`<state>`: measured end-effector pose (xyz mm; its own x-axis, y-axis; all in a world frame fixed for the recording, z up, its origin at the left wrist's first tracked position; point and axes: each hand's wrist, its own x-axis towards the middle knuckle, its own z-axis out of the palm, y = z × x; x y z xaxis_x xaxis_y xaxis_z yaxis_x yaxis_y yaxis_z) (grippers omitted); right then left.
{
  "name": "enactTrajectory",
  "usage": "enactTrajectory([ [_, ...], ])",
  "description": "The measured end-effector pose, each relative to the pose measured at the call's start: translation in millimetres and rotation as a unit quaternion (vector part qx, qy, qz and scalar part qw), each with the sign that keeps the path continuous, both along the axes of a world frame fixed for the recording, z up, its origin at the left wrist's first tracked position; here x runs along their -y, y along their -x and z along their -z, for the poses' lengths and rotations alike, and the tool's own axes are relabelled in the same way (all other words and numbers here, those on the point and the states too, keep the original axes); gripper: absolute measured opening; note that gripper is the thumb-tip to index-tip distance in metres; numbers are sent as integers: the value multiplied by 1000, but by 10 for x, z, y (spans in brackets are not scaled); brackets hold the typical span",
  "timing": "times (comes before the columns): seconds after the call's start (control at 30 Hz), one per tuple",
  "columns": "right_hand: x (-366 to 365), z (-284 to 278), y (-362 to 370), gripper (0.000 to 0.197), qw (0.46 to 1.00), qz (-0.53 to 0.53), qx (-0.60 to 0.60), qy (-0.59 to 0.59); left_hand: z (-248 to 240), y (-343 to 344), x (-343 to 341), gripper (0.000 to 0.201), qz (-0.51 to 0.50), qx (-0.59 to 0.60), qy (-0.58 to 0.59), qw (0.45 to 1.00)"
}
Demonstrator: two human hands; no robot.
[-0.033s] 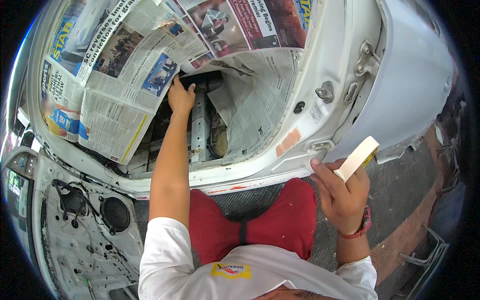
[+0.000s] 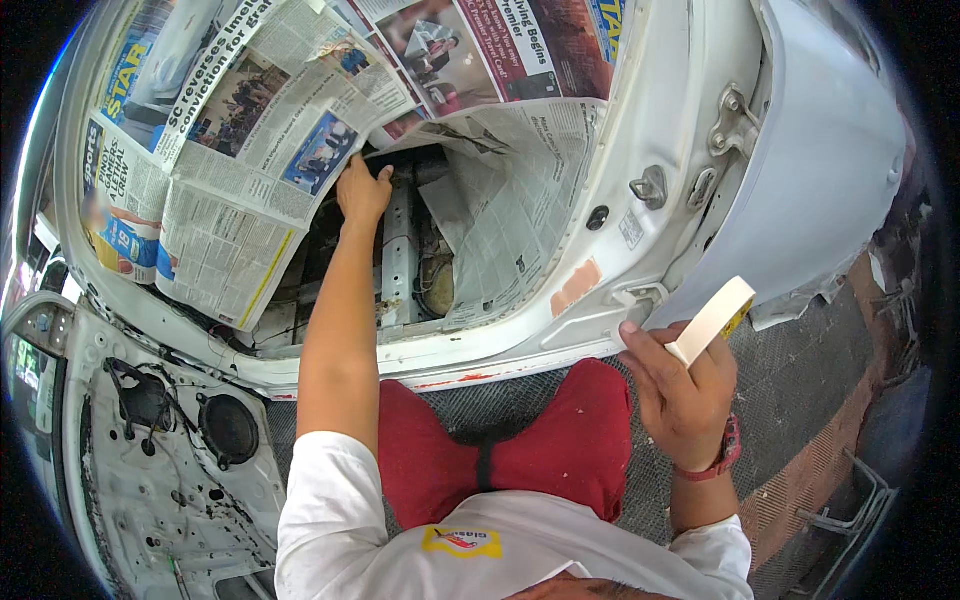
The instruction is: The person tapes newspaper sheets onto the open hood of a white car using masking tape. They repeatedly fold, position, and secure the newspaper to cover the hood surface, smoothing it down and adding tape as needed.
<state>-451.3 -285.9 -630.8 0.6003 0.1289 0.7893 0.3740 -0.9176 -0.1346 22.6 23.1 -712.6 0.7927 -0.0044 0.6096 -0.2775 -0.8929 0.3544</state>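
A: Where are the hands?

B: The left hand (image 2: 362, 192) presses flat, fingers spread, on the newspaper (image 2: 250, 150) edge over the car opening. The right hand (image 2: 680, 385), near right, grips a tape roll (image 2: 712, 320).

A: What could go wrong?

B: If that palm lifts, the loose sheet likely sags into the cavity. The sill (image 2: 560, 335) edge may also snag it.

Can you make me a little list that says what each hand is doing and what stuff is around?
Place: open doorway of a white car body, masked with newspaper sheets
Left hand: pressed on the edge of a newspaper sheet inside the doorway
Right hand: holds a roll of masking tape
Nearby: removed white door panel at lower left, grey mat floor
Person: kneeling, red trousers
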Motion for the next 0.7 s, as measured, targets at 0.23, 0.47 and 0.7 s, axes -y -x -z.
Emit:
enactTrajectory([
  [0.23, 19, 99, -4, 49, 1000, -14, -22, -17, -53, -281, 56, 60, 18, -43, -6, 999],
  [0.47, 32, 108, -113, 48, 1000, -23, -6, -8, 521, 547, -27, 35, 95, 98, 14, 991],
  [0.7, -1, -263, -256, 52, 997, -60, -6, 48, 494, 1735, -439, 25, 89, 56, 65, 992],
])
